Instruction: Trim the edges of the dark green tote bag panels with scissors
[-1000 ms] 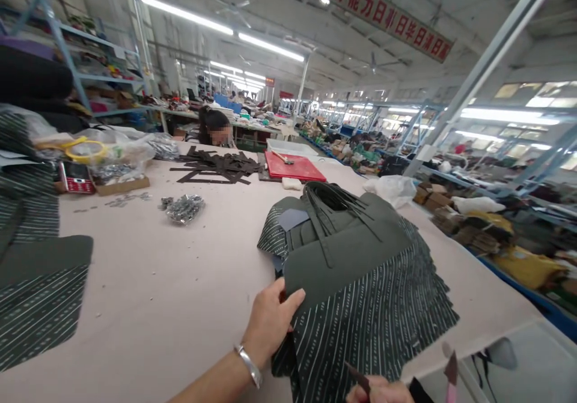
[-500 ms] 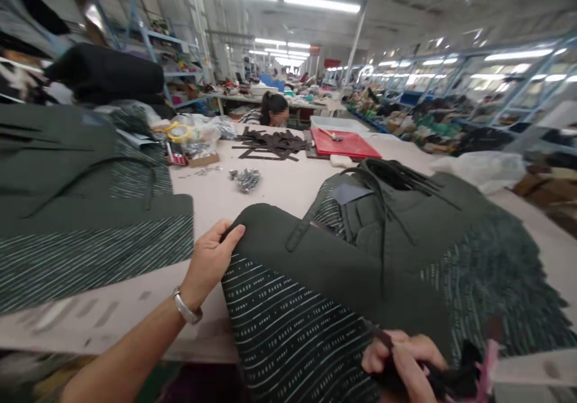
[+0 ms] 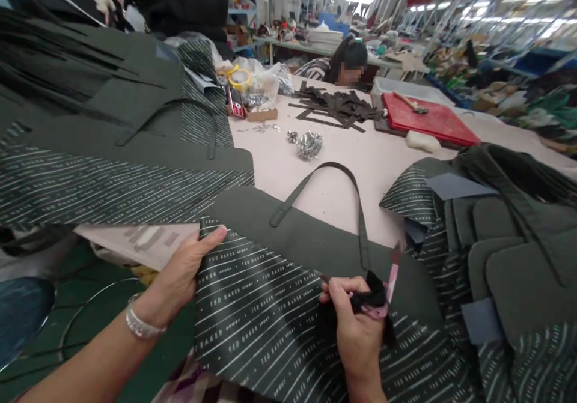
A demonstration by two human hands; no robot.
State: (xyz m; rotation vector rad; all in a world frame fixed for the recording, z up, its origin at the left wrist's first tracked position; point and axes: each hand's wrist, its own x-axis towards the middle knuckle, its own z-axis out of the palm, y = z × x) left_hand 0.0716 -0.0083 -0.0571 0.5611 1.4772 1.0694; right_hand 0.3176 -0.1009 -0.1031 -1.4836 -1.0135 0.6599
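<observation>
Bag panel (image 3: pixel 288 283), dark green with white striped writing on its lower part, is lying at the near edge of the big pink table (image 3: pixel 342 169), hanging partly over it toward the person. Its thin handle loop (image 3: pixel 333 181) is arching up toward 12 o'clock on the bare tabletop. The left hand (image 3: pixel 189 271) is pinching the panel's left edge at 9 o'clock, thumb on top and fingers tucked under. The right hand (image 3: pixel 356 325) is sitting at 5 o'clock on the panel, fingers curled tight around a pink-handled tool (image 3: pixel 390 286) and a small black scrap (image 3: pixel 367 298); its thumb and first finger are pinching together near the panel's middle.

A pile of green panels (image 3: pixel 103 139) is lying at 10 o'clock, and another pile of panels (image 3: pixel 505 241) is lying at 3 o'clock. Farther off at 1 o'clock a red board (image 3: pixel 433 124) is resting beside dark strips (image 3: pixel 338 104). A shiny bag of small metal parts (image 3: pixel 310 145) is lying at 12 o'clock. Another person (image 3: pixel 345 63) is sitting at the far end of the table.
</observation>
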